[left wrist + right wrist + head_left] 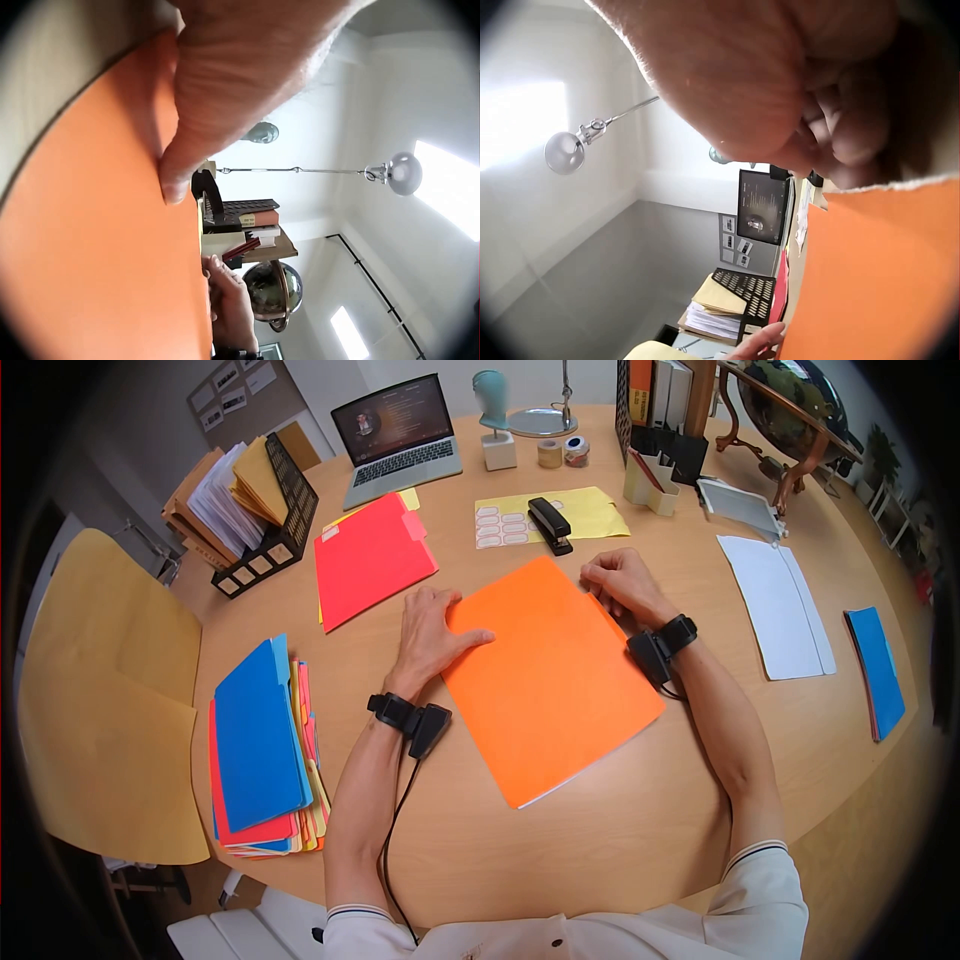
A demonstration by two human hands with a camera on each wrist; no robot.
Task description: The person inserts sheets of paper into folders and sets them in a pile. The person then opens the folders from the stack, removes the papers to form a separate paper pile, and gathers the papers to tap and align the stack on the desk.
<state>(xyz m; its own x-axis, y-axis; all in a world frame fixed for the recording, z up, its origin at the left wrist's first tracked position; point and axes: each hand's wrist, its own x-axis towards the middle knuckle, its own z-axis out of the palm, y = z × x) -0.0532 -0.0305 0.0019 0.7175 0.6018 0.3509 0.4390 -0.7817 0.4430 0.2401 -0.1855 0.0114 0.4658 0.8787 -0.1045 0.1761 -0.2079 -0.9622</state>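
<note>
An orange file folder (550, 680) lies turned at an angle on the desk, with a white paper edge showing along its lower side. My left hand (430, 630) grips its upper left edge, thumb laid across the top face and the other fingers at the side. In the left wrist view that thumb (176, 176) presses flat on the orange surface. My right hand (625, 585) is at the folder's upper right edge by the tab, fingers curled in. In the right wrist view its fingertips (859, 142) are right at the folder's edge, with nothing visible held.
Beyond the folder, a black stapler (549, 525) rests on a yellow folder (590, 510) beside a label sheet (500, 527). Red folders (370, 560) and a stack of coloured folders (260, 740) are leftward. White sheets (775, 605) and a blue folder (875, 672) lie right. A laptop (395, 435) stands behind.
</note>
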